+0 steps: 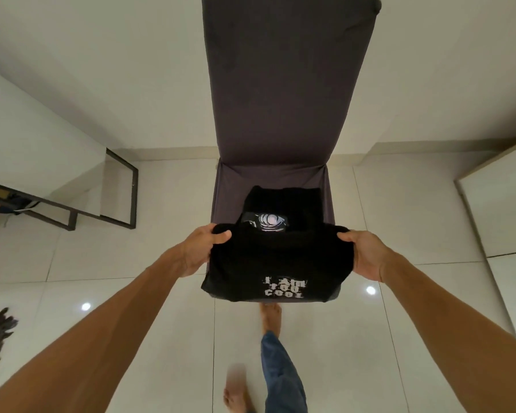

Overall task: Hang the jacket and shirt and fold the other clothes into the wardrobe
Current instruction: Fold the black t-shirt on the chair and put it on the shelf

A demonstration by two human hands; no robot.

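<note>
Black folded tee (277, 263) with white "I AM TOO COOL" print sits over the front of the chair (280, 84) seat, near edge overhanging the seat front; cannot tell if it's lifted clear or resting. Left hand (200, 251) clamped on its left far corner, right hand (367, 254) clamped on the right far corner, thumbs on top, fingers tucked under. Second black garment (268, 204) with a pale swirl print lies on the seat just behind, its near edge under or touching the held tee. Risks, as I read it: grip is only at the two far corners, so the near half is unsupported and the fold could sag open on the way to the wardrobe; the overlap could drag the second garment off onto the floor (131, 278); glossy tile plus bare feet means a slip if the turn is quick. Wardrobe not identifiable in this view, so the carry path is unknown. Count: 2 black garments, 2 hands, 1 chair, 1 dark metal frame (102, 216) at left, 2 bare feet, 2 light reflections on the tile
</note>
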